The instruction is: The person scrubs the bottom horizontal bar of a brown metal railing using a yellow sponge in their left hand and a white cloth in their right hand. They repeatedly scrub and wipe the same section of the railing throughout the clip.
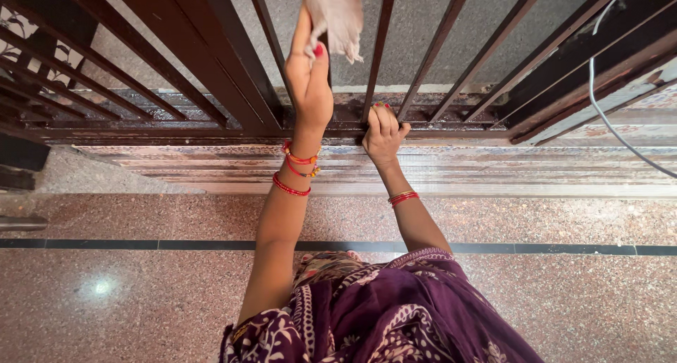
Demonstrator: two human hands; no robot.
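Cloth (334, 14) against the grille (211, 59).
Our left hand (308, 77) pinches it high on the bars; our right hand (383, 134) curls its fingers around the grille's bottom rail.

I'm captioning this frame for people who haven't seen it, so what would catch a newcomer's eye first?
The left hand, raised near the top centre, pinches a pale frayed cloth against a dark metal grille that fills the upper half. Just right of it and lower, the right hand grips the grille's bottom rail, and red bangles ring both wrists. A purple patterned garment fills the bottom centre over speckled polished floor.
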